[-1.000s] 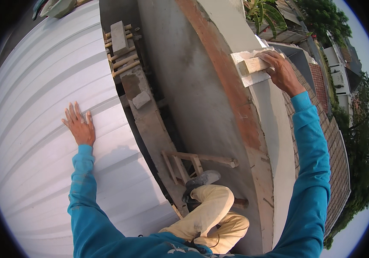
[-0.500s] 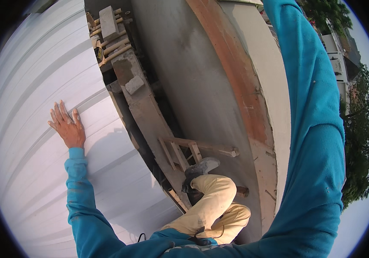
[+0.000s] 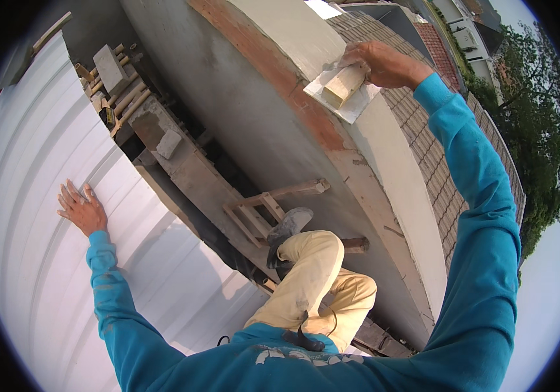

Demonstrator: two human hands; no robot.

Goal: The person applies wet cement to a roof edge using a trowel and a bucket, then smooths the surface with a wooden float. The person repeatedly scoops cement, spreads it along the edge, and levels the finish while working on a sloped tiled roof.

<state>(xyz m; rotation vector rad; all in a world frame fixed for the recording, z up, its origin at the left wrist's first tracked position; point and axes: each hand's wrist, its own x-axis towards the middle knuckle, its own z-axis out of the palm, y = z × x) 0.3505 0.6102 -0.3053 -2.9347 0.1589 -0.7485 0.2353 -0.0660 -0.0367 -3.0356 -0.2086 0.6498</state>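
Observation:
My left hand (image 3: 82, 212) lies flat with fingers spread on the white ribbed metal sheet (image 3: 32, 163) at the left. At the upper right, my right hand (image 3: 384, 65) grips a pale plastering float (image 3: 344, 87) by its wooden block handle. The float rests at the top edge of the grey wall (image 3: 228, 98), over the seam between a rusty orange strip (image 3: 273, 72) and a band of cream plaster (image 3: 411, 202). Whether its whole face touches the surface cannot be seen. My bent legs (image 3: 306, 281) in pale trousers show below, one shoe (image 3: 286, 228) by a wooden frame (image 3: 254, 215).
Between sheet and wall runs a narrow ledge (image 3: 195, 176) over a dark gap, with concrete blocks (image 3: 113, 70) and bamboo poles (image 3: 130, 104). Wooden posts (image 3: 355, 245) jut near my legs. Beyond the wall's edge lie tiled roofs (image 3: 437, 170), houses and trees (image 3: 548, 117).
My right hand, out of view at the top half a second ago, is back in view with the float, lower along the wall. The view has swung, and my left hand stays on the sheet.

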